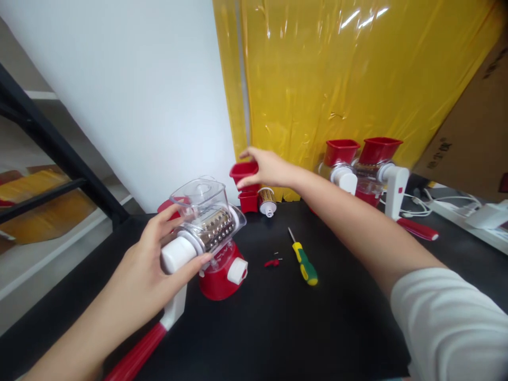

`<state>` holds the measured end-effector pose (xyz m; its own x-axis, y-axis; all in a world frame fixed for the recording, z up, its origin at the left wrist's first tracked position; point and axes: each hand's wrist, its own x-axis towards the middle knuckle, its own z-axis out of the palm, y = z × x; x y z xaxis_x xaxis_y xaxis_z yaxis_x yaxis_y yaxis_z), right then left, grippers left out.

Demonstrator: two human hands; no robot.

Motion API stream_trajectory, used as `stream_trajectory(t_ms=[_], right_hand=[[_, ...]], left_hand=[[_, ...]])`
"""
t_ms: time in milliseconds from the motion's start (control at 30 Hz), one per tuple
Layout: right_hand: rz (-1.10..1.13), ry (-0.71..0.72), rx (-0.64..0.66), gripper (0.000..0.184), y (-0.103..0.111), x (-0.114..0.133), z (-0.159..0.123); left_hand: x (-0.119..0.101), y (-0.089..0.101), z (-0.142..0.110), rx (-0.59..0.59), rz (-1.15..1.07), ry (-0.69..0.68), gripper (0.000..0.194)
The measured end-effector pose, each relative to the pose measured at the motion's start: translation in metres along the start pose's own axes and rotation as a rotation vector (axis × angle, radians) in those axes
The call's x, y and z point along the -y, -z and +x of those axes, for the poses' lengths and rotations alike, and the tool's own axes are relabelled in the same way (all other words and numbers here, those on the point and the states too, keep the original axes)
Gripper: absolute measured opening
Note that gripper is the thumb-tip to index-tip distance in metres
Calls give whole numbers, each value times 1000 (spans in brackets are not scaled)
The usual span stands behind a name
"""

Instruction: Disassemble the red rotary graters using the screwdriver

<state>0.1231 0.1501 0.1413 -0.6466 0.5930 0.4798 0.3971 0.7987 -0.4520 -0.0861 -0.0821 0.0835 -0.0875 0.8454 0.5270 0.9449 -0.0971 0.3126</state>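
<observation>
My left hand [146, 259] wraps round the side of a rotary grater [222, 278] with a clear hopper, a metal drum, a red base and a white crank arm with a red handle. Its thumb reaches along the front of the body. Farther back, my right hand [272, 168] grips a red food pusher [243, 170] by its rim. Another red pusher [248, 202] stands just below it; whether the two touch, I cannot tell. Beside it lies a loose grater drum [266, 198] with a white end.
A green and yellow screwdriver [305, 264] lies on the black table [254, 338], near a small red part [272, 263] and small metal pieces. Two more rotary graters [371, 172] stand at the back right. A white power strip [472, 222] with cables and a cardboard box [464, 127] are at far right.
</observation>
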Motion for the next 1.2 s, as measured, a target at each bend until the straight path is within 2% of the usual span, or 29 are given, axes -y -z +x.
stream_trajectory(t_ms=[67, 167, 267, 367, 533, 667, 900, 1000, 1067, 1200], right_hand=[[-22, -53, 126, 69, -22, -21, -3], [-74, -83, 270, 64, -51, -37, -9], [-169, 2, 352, 62, -70, -44, -16], [-252, 93, 345, 59, -81, -49, -23], [-337, 134, 277, 63, -88, -57, -34], [-349, 104, 249, 67, -89, -54, -41], [-450, 28, 347, 74, -89, -30, -48], [-400, -22, 392, 80, -89, -23, -48], [-342, 0, 457, 70, -87, -18, -47], [-306, 33, 619, 25, -77, -12, -43]], left_hand=[[1, -1, -1, -12, 8, 6, 94], [1, -2, -1, -21, 4, 5, 94], [1, -3, -2, -22, -12, 1, 94], [0, -1, -2, 2, -13, 20, 92], [-1, 1, -2, 18, -25, 27, 92], [2, -2, -2, 9, -17, 27, 92], [4, -3, -2, 11, -4, 20, 94], [2, -1, -2, 11, -8, 8, 94], [1, 0, -2, 9, -8, 5, 94], [1, 0, -2, 13, -12, 12, 94]])
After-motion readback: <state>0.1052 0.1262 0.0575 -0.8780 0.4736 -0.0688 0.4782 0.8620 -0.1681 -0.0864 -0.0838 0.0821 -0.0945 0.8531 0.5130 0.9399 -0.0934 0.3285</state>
